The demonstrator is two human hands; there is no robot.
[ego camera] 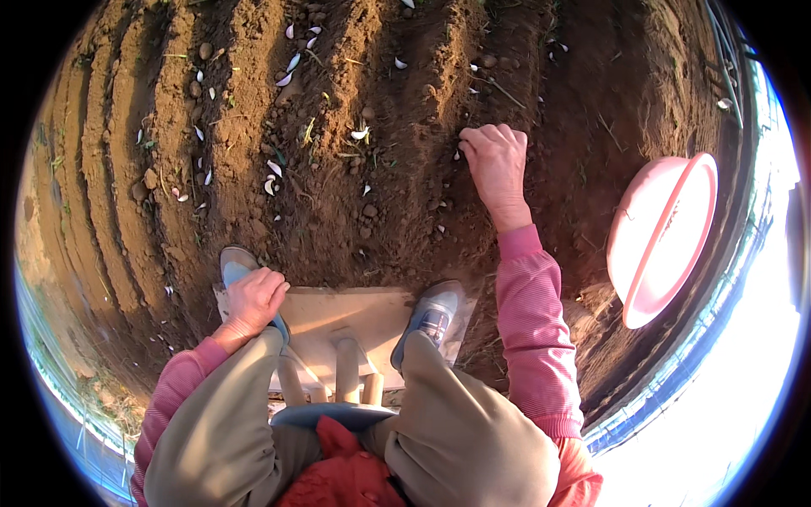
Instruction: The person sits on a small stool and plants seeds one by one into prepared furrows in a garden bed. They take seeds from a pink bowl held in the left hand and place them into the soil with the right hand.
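Note:
My right hand [497, 166] reaches down to a soil furrow, its fingers pinched together at the dirt. A garlic clove [457, 154] shows just below the fingertips; whether anything is between them is hidden. My left hand [252, 298] hangs by my left knee above the left shoe, fingers curled in, and I cannot see into its palm. More garlic cloves lie spread along the furrows, such as a pinkish one [274, 168] ahead of the left shoe and a whitish one [360, 134] near the middle.
Parallel soil ridges [247, 76] run away from me. My shoes [437, 310] rest on a flat board [342, 310], with a small stool [332, 413] beneath me. At the right stands a tilted pink plastic basin [640, 253]. Thin rods [725, 63] lie at the far right.

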